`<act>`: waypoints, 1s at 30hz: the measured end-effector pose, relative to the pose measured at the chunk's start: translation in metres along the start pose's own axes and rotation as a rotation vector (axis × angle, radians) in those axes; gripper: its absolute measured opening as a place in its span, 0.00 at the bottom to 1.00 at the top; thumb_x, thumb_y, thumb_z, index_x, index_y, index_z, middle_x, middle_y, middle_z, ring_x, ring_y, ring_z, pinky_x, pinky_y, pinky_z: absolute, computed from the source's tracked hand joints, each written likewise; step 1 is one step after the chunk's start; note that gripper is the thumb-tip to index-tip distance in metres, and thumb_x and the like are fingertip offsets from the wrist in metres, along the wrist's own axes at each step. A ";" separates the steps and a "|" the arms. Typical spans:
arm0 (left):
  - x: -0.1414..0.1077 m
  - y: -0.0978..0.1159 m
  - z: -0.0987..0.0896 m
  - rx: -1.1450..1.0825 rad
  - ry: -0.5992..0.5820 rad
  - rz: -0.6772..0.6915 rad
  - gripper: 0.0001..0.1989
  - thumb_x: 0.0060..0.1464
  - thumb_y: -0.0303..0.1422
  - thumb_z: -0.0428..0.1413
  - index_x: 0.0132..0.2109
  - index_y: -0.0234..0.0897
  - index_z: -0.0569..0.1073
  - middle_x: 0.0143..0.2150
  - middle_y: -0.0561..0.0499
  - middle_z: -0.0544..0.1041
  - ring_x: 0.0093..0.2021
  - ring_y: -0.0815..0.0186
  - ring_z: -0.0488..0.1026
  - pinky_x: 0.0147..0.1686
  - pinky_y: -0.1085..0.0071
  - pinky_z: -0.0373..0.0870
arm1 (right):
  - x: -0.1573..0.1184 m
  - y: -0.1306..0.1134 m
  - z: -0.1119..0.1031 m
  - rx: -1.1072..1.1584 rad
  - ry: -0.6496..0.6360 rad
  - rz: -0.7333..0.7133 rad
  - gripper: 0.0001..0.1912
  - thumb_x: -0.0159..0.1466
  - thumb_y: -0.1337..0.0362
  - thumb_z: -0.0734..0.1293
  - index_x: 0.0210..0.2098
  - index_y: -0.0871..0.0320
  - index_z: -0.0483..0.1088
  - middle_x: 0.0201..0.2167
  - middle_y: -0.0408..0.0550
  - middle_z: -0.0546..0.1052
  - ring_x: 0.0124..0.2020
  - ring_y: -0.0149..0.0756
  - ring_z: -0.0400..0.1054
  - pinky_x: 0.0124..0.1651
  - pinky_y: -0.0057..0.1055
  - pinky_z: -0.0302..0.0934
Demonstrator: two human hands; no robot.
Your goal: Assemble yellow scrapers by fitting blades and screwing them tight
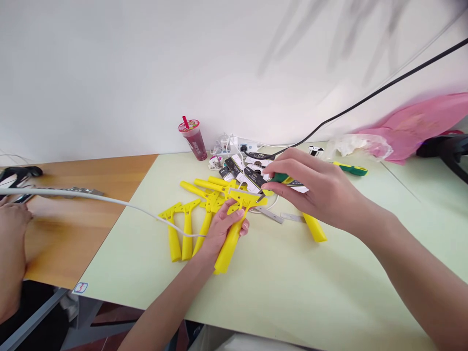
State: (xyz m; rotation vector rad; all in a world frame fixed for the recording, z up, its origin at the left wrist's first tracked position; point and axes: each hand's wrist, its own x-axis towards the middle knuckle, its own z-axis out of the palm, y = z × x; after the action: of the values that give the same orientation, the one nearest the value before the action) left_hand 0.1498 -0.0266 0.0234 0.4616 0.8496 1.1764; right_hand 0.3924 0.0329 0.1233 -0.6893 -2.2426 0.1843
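Note:
My left hand (pixel 221 226) is wrapped round a yellow scraper (pixel 229 243), its wide head pointing up and away. A green-handled screwdriver (pixel 281 178) is pinched in my right hand (pixel 310 183), and its tip touches or nearly touches the right side of the scraper's head. Several more yellow scrapers (pixel 187 229) lie left of and behind my left hand. Another yellow handle (pixel 314 228) lies below my right hand, partly hidden by it. Thin metal blades (pixel 270 214) rest between the two hands.
Black-and-white cards (pixel 255 178), a power strip (pixel 248 147) and a cup with a red straw (pixel 196 141) stand or lie near the wall. A green-yellow tool (pixel 351 168) lies right. A white cable crosses the left. Another person's hand (pixel 12 219) is far left.

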 end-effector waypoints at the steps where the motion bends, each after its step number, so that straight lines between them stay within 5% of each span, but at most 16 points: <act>1: -0.001 -0.001 -0.001 0.012 -0.008 -0.009 0.35 0.48 0.33 0.82 0.56 0.41 0.71 0.44 0.52 0.80 0.28 0.73 0.75 0.29 0.74 0.69 | 0.000 0.001 0.000 -0.005 -0.013 0.012 0.12 0.81 0.57 0.67 0.60 0.50 0.76 0.51 0.56 0.82 0.40 0.45 0.80 0.40 0.40 0.76; 5: -0.002 -0.007 -0.002 0.012 -0.004 -0.068 0.34 0.49 0.33 0.82 0.57 0.41 0.72 0.46 0.51 0.81 0.30 0.73 0.76 0.30 0.74 0.71 | 0.000 0.005 0.001 0.108 -0.121 0.036 0.20 0.81 0.61 0.64 0.70 0.50 0.70 0.63 0.61 0.79 0.51 0.50 0.82 0.46 0.44 0.78; 11: 0.000 -0.008 -0.001 -0.035 0.018 -0.078 0.36 0.46 0.32 0.83 0.55 0.41 0.72 0.42 0.54 0.79 0.28 0.74 0.75 0.28 0.76 0.70 | 0.000 0.010 0.006 0.087 -0.040 0.024 0.12 0.78 0.53 0.72 0.56 0.50 0.76 0.47 0.53 0.83 0.39 0.45 0.79 0.39 0.40 0.75; 17: 0.000 -0.008 -0.002 -0.049 0.010 -0.107 0.37 0.44 0.32 0.83 0.55 0.42 0.72 0.43 0.54 0.79 0.27 0.75 0.75 0.28 0.76 0.71 | -0.001 0.004 0.006 0.217 -0.146 0.129 0.16 0.79 0.53 0.69 0.63 0.48 0.71 0.59 0.57 0.83 0.47 0.50 0.82 0.44 0.43 0.77; 23: -0.002 -0.011 -0.002 -0.034 -0.038 -0.117 0.36 0.46 0.33 0.83 0.57 0.41 0.73 0.44 0.53 0.79 0.27 0.76 0.75 0.28 0.76 0.70 | 0.001 0.002 0.008 0.201 -0.080 0.155 0.14 0.77 0.50 0.73 0.56 0.48 0.74 0.47 0.49 0.86 0.38 0.44 0.82 0.42 0.40 0.76; 27: -0.002 -0.011 -0.001 -0.037 -0.024 -0.125 0.36 0.46 0.33 0.83 0.56 0.41 0.73 0.46 0.51 0.80 0.27 0.76 0.75 0.28 0.77 0.69 | 0.000 0.003 0.007 0.229 -0.182 0.143 0.18 0.78 0.56 0.70 0.65 0.47 0.70 0.58 0.54 0.84 0.46 0.48 0.83 0.45 0.42 0.77; 30: -0.001 -0.009 -0.001 -0.053 0.000 -0.125 0.36 0.46 0.32 0.83 0.55 0.42 0.71 0.47 0.51 0.81 0.28 0.76 0.75 0.29 0.77 0.69 | 0.001 0.004 0.008 0.233 -0.137 0.122 0.15 0.79 0.57 0.69 0.63 0.46 0.72 0.57 0.54 0.84 0.48 0.49 0.83 0.47 0.43 0.78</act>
State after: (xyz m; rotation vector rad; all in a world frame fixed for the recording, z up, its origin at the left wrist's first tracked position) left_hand 0.1542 -0.0309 0.0164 0.3597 0.8333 1.0808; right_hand 0.3876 0.0372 0.1165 -0.7039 -2.2615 0.5585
